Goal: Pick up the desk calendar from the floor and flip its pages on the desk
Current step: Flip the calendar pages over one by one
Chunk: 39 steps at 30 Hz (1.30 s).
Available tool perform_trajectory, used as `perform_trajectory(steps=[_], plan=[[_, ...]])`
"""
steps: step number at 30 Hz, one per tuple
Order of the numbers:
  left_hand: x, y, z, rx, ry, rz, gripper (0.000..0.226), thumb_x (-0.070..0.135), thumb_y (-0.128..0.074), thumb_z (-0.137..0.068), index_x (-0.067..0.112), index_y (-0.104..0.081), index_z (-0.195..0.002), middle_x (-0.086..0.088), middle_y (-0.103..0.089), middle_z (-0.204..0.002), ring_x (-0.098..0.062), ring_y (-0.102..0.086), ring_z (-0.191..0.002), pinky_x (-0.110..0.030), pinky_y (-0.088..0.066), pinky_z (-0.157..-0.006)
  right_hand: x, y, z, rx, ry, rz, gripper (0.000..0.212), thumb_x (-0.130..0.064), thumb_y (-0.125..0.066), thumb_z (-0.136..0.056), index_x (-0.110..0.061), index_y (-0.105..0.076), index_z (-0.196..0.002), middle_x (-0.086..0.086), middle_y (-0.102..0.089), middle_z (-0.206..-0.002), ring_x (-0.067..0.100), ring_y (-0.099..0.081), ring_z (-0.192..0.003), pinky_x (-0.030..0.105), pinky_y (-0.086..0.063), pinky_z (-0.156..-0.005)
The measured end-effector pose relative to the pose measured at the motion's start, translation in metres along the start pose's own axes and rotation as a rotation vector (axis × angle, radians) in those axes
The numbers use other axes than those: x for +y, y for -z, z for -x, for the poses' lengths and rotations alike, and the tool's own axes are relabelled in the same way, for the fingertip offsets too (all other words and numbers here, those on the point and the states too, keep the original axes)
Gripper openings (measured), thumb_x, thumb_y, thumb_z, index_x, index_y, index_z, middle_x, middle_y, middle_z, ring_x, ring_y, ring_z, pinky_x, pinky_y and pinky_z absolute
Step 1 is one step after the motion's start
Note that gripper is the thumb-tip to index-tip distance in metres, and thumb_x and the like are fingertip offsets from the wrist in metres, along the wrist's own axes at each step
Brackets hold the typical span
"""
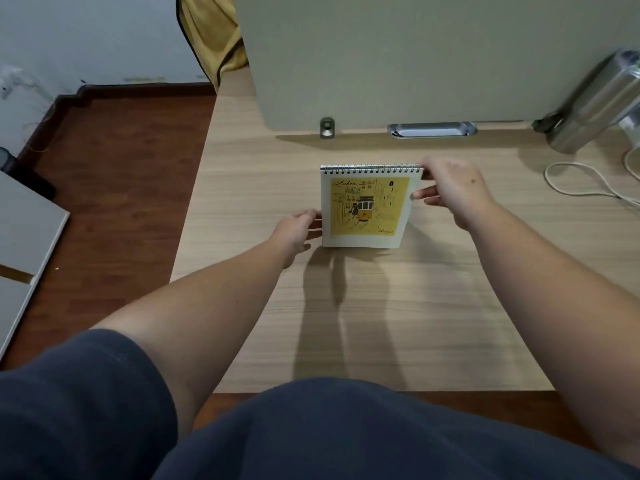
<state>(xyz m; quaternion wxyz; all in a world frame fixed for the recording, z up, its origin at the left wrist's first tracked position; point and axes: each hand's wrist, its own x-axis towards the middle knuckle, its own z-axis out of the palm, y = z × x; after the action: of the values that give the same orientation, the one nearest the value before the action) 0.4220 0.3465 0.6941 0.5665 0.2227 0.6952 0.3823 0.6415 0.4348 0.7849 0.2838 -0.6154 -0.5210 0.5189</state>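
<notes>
Calendar stands upright on the desk, near mid-surface, closer to the back edge, spiral binding on top. Facing page shows a yellow tram drawing. Right hand pinches the upper right corner at the binding. Left hand touches the lower left edge, fingers loosely curled; firm grip cannot be confirmed. Steel bottle lies at the back right corner beside a white cable.
</notes>
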Motion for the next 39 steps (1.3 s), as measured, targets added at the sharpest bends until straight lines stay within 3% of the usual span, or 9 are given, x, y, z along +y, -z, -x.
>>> perform_trajectory(steps=[5, 12, 16, 19, 22, 26, 30, 34, 39], plan=[[-0.004, -0.003, -0.004, -0.003, 0.011, -0.004, 0.028, 0.028, -0.036, -0.100, 0.023, -0.064, -0.099, -0.001, -0.068, -0.115, -0.018, -0.062, -0.109, -0.040, -0.038, -0.098, 0.029, 0.001, -0.005, -0.052, 0.041, 0.072, 0.046, -0.053, -0.037, -0.091, -0.025, -0.073, -0.098, -0.007, -0.073, -0.108, 0.010, -0.065, -0.103, 0.035, -0.046, -0.094], [-0.009, -0.005, -0.008, -0.004, 0.019, -0.011, 0.027, 0.026, -0.037, -0.100, 0.026, -0.063, -0.090, -0.001, -0.067, -0.117, -0.019, -0.061, -0.113, -0.041, -0.040, -0.101, 0.047, -0.004, -0.006, -0.166, -0.002, 0.005, 0.042, -0.054, -0.031, -0.093, -0.035, -0.068, -0.095, -0.008, -0.066, -0.121, 0.012, -0.060, -0.112, 0.036, -0.047, -0.096], [-0.009, -0.006, -0.009, 0.001, 0.029, -0.013, 0.023, 0.028, -0.040, -0.100, 0.025, -0.062, -0.101, -0.002, -0.066, -0.124, -0.020, -0.060, -0.117, -0.040, -0.041, -0.101, 0.065, -0.013, -0.009, -0.004, -0.002, 0.000, 0.031, -0.020, -0.042, -0.093, -0.020, -0.065, -0.112, 0.000, -0.066, -0.121, 0.018, -0.062, -0.109, 0.026, -0.049, -0.079], [-0.009, -0.007, -0.007, -0.002, 0.028, -0.009, 0.022, 0.028, -0.040, -0.100, 0.025, -0.061, -0.099, -0.002, -0.065, -0.124, -0.020, -0.059, -0.117, -0.042, -0.040, -0.105, 0.083, -0.017, 0.000, 0.054, 0.024, 0.027, 0.030, -0.002, -0.048, -0.083, -0.014, -0.062, -0.107, 0.004, -0.066, -0.106, 0.019, -0.063, -0.098, 0.024, -0.049, -0.080], [-0.010, -0.007, -0.005, 0.005, 0.027, 0.000, 0.022, 0.027, -0.040, -0.100, 0.022, -0.060, -0.108, -0.002, -0.064, -0.125, -0.021, -0.058, -0.119, -0.041, -0.040, -0.104, 0.094, -0.019, 0.012, 0.002, 0.076, 0.099, 0.021, -0.005, -0.057, -0.082, -0.016, -0.057, -0.101, -0.007, -0.058, -0.087, 0.006, -0.055, -0.077, 0.016, -0.042, -0.067], [-0.010, -0.006, 0.001, 0.005, 0.024, 0.032, 0.020, 0.025, -0.040, -0.100, 0.022, -0.059, -0.104, -0.001, -0.064, -0.117, -0.020, -0.058, -0.118, -0.041, -0.038, -0.104, 0.105, -0.020, 0.014, 0.028, 0.130, 0.109, 0.019, -0.017, -0.072, -0.081, -0.015, -0.055, -0.089, -0.006, -0.053, -0.076, 0.006, -0.048, -0.068, 0.009, -0.040, -0.059], [-0.010, -0.005, 0.005, -0.014, 0.017, 0.049, 0.023, 0.026, -0.039, -0.100, 0.021, -0.059, -0.109, -0.002, -0.063, -0.126, -0.020, -0.057, -0.120, -0.042, -0.037, -0.108, 0.105, -0.020, 0.013, 0.018, 0.118, 0.103, 0.025, -0.018, -0.075, -0.079, -0.020, -0.053, -0.069, -0.006, -0.051, -0.067, 0.009, -0.045, -0.062, 0.019, -0.039, -0.059], [-0.010, -0.003, 0.009, -0.027, 0.010, 0.039, 0.027, 0.028, -0.039, -0.100, 0.020, -0.059, -0.117, -0.001, -0.060, -0.131, -0.023, -0.059, -0.116, -0.043, -0.041, -0.105, 0.103, -0.020, 0.010, 0.043, 0.066, 0.080, 0.023, -0.018, -0.076, -0.077, -0.020, -0.056, -0.067, -0.003, -0.058, -0.068, 0.016, -0.054, -0.070, 0.035, -0.048, -0.071], [-0.011, -0.002, 0.014, -0.022, 0.008, 0.022, 0.029, 0.024, -0.037, -0.101, 0.020, -0.057, -0.121, -0.001, -0.060, -0.129, -0.022, -0.058, -0.112, -0.041, -0.043, -0.096, 0.102, -0.015, 0.013, 0.075, 0.022, 0.037, 0.017, -0.018, -0.076, -0.078, -0.020, -0.061, -0.071, -0.002, -0.063, -0.070, 0.013, -0.058, -0.067, 0.031, -0.049, -0.071]])
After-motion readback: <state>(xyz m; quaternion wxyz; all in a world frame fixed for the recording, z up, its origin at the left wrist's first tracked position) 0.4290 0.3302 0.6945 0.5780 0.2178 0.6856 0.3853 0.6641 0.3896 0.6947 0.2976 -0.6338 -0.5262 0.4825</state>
